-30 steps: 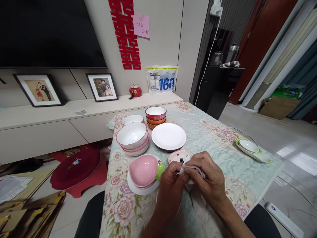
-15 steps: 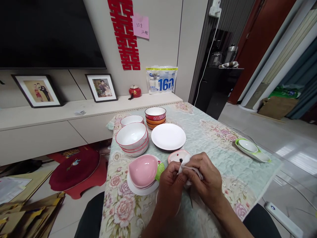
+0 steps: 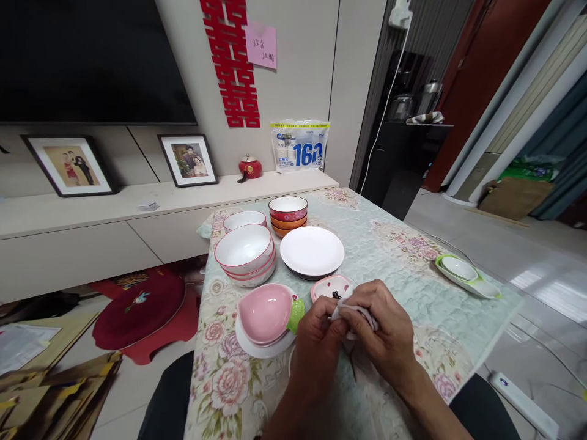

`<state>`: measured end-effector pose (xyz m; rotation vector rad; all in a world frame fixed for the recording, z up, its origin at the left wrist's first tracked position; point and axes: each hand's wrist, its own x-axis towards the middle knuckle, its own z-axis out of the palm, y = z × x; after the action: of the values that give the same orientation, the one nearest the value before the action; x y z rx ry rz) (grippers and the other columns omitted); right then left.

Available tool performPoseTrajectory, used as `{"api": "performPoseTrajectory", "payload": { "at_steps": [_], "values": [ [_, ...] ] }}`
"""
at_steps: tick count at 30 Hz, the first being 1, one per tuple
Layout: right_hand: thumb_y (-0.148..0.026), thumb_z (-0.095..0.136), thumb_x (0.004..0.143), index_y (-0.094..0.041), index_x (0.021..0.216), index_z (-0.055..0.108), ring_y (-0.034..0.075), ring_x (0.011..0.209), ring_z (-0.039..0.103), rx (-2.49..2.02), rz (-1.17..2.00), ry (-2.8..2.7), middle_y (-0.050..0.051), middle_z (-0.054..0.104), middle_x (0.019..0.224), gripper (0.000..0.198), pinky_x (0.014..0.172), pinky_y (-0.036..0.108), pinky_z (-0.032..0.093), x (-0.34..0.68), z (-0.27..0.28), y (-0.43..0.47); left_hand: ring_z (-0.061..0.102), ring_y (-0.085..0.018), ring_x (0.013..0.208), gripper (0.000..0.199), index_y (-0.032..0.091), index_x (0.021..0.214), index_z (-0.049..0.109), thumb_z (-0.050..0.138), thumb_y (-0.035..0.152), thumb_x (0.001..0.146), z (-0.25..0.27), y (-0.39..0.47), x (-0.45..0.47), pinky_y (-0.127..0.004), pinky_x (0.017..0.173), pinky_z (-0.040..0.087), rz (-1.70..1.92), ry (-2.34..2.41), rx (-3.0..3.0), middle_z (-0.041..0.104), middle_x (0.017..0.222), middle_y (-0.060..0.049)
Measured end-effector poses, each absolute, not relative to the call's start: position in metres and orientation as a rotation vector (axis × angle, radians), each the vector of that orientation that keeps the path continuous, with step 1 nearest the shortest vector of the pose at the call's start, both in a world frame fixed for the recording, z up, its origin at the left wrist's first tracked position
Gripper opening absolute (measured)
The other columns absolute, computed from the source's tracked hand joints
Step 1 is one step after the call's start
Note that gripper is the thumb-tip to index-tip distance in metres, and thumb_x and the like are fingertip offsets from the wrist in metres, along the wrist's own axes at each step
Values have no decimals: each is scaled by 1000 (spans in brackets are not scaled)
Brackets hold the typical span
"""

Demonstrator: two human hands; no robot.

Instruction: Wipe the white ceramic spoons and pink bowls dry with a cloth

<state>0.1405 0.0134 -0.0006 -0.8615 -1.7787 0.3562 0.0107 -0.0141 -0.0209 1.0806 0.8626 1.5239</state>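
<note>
A crumpled white cloth (image 3: 361,315) is pinched between my left hand (image 3: 318,336) and my right hand (image 3: 385,324), close together over the table's near side. Fingers of both hands are curled tightly around it. A thin dark strip pokes out below them; its kind is unclear, and whatever may be inside the cloth is hidden. Just beyond my fingers lies a small dish (image 3: 329,286) with a pink rim and a black figure, partly covered by my hands. Left of my left hand, a pink peach-shaped bowl (image 3: 265,315) with a green leaf handle rests on a white plate (image 3: 259,350).
Farther back stand stacked white bowls (image 3: 243,250) with red rims, a red-and-orange bowl stack (image 3: 288,214) and piled white plates (image 3: 312,250). Green-edged dishes (image 3: 465,275) lie near the right edge of the floral tablecloth (image 3: 394,250). A red stool (image 3: 142,324) is at the left.
Both hands stay almost in place around the cloth, with only a slight shift of the fingers. The dishes have not been moved.
</note>
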Motion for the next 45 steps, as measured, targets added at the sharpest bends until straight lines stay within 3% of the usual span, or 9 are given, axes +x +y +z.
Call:
{"api": "performPoseTrajectory", "payload": {
  "at_steps": [7, 15, 21, 30, 33, 38, 42, 45],
  "values": [
    [-33, 65, 92, -23, 82, 64, 18, 69, 57, -1130, 624, -1450, -1, 61, 75, 15, 62, 29, 44, 147, -10, 26, 49, -14, 63, 10, 18, 77, 62, 69, 22, 83, -31, -13, 11, -27, 61, 38, 1447, 857, 1030, 60, 72, 2],
    [-19, 67, 90, -23, 89, 70, 19, 80, 60, -830, 357, -1829, 2, 65, 81, 5, 71, 31, 47, 140, -3, 15, 52, -16, 72, 12, 18, 76, 64, 67, 22, 87, -27, -15, 10, -28, 69, 42, 1488, 930, 1116, 60, 74, 1],
    [-36, 64, 92, -23, 81, 63, 17, 65, 54, -1180, 655, -1425, -1, 59, 71, 18, 59, 29, 42, 149, -11, 27, 49, -14, 67, 8, 19, 77, 63, 68, 18, 83, -31, -15, 12, -26, 63, 38, 1458, 864, 1083, 60, 77, 2],
    [-19, 67, 88, -24, 88, 70, 20, 78, 61, -852, 298, -1807, 2, 66, 80, 7, 69, 31, 47, 142, -1, 14, 52, -15, 71, 9, 19, 78, 65, 67, 20, 87, -28, -15, 12, -27, 68, 42, 1485, 875, 1122, 61, 75, 1],
    [-28, 67, 90, -23, 82, 67, 18, 72, 58, -1011, 518, -1590, 1, 63, 78, 9, 66, 30, 45, 148, -8, 22, 50, -13, 66, 9, 18, 76, 64, 69, 18, 84, -27, -16, 12, -27, 63, 40, 1450, 880, 1083, 60, 73, 2],
    [-48, 70, 87, -22, 86, 66, 14, 59, 51, -1069, 1154, -1132, -3, 60, 68, 27, 56, 25, 42, 153, -22, 36, 51, -11, 59, 19, 18, 76, 64, 80, 29, 78, -29, -15, 16, -24, 57, 39, 1458, 693, 791, 63, 69, 2],
    [-51, 74, 83, -20, 86, 69, 15, 64, 55, -934, 1461, -958, 0, 65, 71, 31, 59, 24, 46, 151, -22, 37, 59, -12, 70, 26, 16, 74, 67, 89, 30, 70, -23, -14, 17, -23, 68, 46, 1493, 658, 635, 69, 72, 1],
    [-48, 78, 81, -20, 86, 69, 13, 60, 54, -931, 1464, -928, -1, 64, 69, 30, 56, 23, 44, 156, -20, 38, 62, -13, 74, 24, 16, 77, 70, 88, 29, 71, -17, -14, 15, -25, 73, 49, 1434, 629, 647, 72, 77, -1]
  ]
}}
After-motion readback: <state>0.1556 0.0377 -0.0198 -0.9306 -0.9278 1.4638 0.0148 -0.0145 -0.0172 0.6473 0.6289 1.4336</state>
